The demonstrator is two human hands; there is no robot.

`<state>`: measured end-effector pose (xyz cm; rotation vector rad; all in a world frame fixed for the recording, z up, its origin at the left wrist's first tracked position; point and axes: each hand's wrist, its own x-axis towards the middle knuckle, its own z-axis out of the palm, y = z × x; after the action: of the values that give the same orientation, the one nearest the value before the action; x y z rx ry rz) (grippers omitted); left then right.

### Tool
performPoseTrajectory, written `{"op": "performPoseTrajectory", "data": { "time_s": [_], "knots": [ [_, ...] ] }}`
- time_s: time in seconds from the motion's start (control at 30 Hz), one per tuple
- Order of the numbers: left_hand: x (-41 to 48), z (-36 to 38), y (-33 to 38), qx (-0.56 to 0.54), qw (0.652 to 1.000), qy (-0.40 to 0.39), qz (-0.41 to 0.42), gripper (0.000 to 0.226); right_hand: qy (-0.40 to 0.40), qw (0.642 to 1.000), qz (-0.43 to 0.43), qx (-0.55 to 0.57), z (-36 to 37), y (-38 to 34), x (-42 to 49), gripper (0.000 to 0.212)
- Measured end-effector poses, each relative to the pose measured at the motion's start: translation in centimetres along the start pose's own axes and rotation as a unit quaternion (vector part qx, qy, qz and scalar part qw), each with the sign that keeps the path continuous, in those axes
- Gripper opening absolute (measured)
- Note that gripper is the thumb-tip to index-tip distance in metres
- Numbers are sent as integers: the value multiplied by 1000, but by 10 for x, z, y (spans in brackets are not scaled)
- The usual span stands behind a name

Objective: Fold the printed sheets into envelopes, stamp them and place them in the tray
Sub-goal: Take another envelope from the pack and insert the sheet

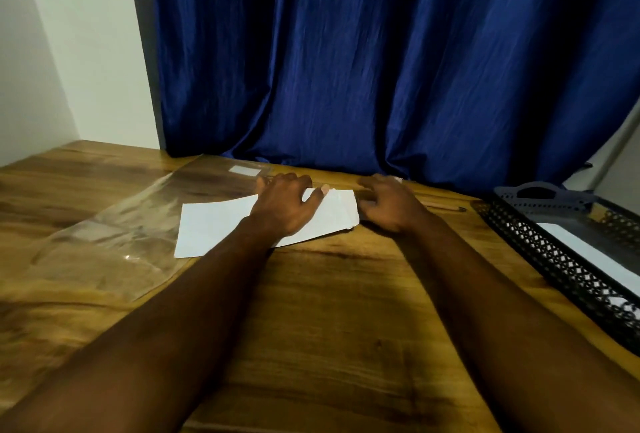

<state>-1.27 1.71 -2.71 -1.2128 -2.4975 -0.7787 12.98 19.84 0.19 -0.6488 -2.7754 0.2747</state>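
A white folded sheet [214, 224] lies flat on the wooden table [329, 311], its long side running left to right. My left hand [287, 204] rests on its right half, palm down, with the thumb stretched toward the paper's far right corner. My right hand [391, 207] sits just past the sheet's right end, fingers loosely bent, thumb close to the paper's edge. Whether it touches the paper is unclear. A black mesh tray [540, 242] stands at the right edge and holds a white sheet [588, 252].
A clear plastic sleeve [121, 235] with a small white label [245, 170] lies on the table left of the sheet, partly under it. A pencil [446, 206] lies behind my right hand. A blue curtain [381, 69] hangs along the table's far edge.
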Motion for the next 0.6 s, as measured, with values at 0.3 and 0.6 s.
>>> {"op": "performPoseTrajectory", "data": {
  "time_s": [0.3,0.6],
  "knots": [
    [4,3,-4,3,1000,8,-7,67,-55,997,-52,-24,17,21,6,64],
    [8,7,-7,6,1000,26,2,64,-103,994,-20,9,13,16,12,63]
  ]
}}
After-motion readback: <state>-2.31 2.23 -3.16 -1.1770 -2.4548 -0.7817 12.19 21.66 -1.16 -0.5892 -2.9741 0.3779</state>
